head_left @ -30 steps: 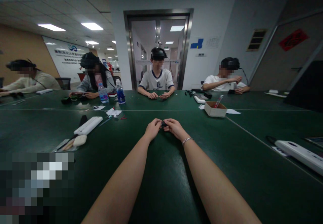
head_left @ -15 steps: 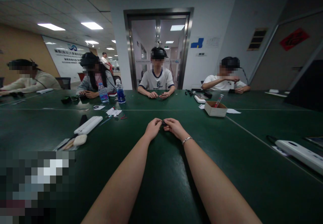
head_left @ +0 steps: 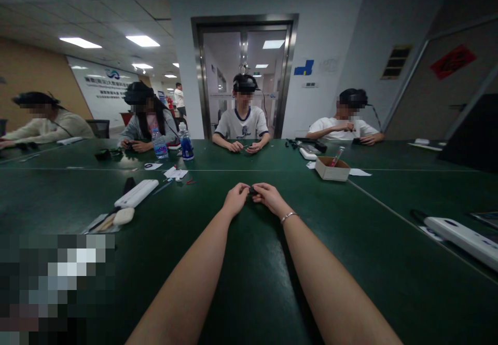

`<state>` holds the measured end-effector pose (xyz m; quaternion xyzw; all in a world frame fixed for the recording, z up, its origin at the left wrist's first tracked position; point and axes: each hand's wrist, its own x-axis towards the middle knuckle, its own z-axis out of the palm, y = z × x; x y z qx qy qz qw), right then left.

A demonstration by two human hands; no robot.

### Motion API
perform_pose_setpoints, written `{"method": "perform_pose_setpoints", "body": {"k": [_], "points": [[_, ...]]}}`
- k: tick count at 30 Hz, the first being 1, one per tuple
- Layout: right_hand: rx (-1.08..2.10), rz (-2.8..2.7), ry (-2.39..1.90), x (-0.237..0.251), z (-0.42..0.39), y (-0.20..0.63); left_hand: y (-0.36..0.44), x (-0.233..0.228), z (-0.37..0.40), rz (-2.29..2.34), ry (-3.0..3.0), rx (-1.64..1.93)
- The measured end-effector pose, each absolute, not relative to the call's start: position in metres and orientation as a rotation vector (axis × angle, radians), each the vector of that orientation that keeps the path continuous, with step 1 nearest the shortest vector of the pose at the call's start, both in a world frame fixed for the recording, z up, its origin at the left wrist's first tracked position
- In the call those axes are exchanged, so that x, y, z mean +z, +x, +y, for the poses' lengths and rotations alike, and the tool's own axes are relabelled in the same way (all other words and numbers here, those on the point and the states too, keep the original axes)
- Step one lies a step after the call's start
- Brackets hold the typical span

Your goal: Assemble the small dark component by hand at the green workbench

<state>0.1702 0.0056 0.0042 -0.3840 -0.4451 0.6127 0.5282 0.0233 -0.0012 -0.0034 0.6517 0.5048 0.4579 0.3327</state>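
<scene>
My left hand [head_left: 236,199] and my right hand [head_left: 269,197] meet in the middle of the view, over the green table [head_left: 249,262]. Between their fingertips is a small black object [head_left: 252,191], mostly covered by the fingers, so its kind cannot be made out. Both hands are closed in a pinch on it, the left from one side and the right from the other. A silvery bracelet [head_left: 288,216] circles my right wrist.
Left of my arms lie a white power strip [head_left: 137,193] and a pale rounded item [head_left: 123,216]. Two bottles [head_left: 187,145] stand farther back. A small box [head_left: 332,169] sits ahead right; another power strip [head_left: 461,238] lies at right. Several people sit around the table.
My hands hold nearly the same place and grip. Across the table at right, a person's raised hand has come down a little. A standing person in the far background has shifted right.
</scene>
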Motion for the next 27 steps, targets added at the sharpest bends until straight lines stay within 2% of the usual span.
{"method": "perform_pose_setpoints", "body": {"k": [27], "points": [[1.471, -1.074, -0.89, 0.004, 0.005, 0.171, 0.021, -0.008, 0.002, 1.325, 1.766, 1.22]]}}
